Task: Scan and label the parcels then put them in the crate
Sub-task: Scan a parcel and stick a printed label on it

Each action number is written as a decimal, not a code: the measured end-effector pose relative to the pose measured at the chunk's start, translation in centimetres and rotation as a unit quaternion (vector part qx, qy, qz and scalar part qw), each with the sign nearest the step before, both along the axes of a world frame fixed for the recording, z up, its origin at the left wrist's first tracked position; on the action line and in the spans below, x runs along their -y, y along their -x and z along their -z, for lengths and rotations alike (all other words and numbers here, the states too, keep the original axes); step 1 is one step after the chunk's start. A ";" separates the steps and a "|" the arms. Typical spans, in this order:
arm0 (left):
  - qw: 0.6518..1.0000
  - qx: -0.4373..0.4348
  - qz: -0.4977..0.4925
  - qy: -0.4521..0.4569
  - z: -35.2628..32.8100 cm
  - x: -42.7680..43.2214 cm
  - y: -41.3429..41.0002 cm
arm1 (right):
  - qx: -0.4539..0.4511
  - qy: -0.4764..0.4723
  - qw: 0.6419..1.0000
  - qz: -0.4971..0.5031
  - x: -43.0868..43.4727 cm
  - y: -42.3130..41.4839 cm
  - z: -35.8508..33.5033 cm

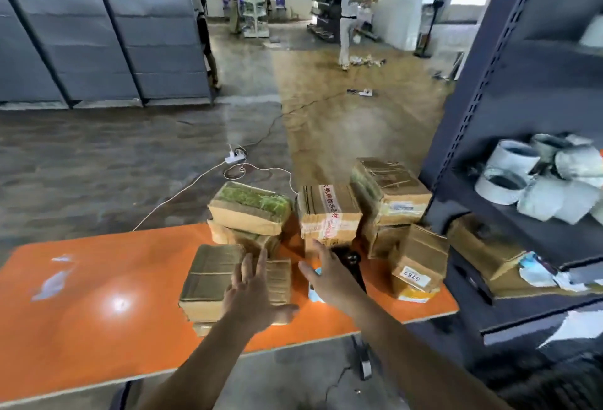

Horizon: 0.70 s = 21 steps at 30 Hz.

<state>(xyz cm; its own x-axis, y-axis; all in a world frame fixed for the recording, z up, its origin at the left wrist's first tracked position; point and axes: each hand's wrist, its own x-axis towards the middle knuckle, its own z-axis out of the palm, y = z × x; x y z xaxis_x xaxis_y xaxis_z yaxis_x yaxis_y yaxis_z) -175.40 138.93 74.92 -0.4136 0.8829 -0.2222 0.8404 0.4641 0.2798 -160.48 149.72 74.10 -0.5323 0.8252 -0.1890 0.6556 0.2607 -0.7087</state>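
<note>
Parcels (329, 210) sit stacked at the far right of the orange counter (98, 311). Left hand (251, 292), fingers spread, is over the near flat parcel (208, 279); whether it touches is unclear. Right hand (329, 279), also spread and holding nothing, partly hides a black object (350, 259) too blurred to identify.

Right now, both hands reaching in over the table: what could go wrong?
1. The left hand is open above the near parcel, which sits close to the front edge of the table; a shove could push it off.
2. The right hand reaches beside the black handheld device, just before the red-taped parcel; a bump might knock it over.
</note>
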 end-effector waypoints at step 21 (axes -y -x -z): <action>0.983 -0.091 0.151 0.056 3.7 -1.5 5.0 | 0.073 0.166 0.982 0.062 1.1 7.2 7.3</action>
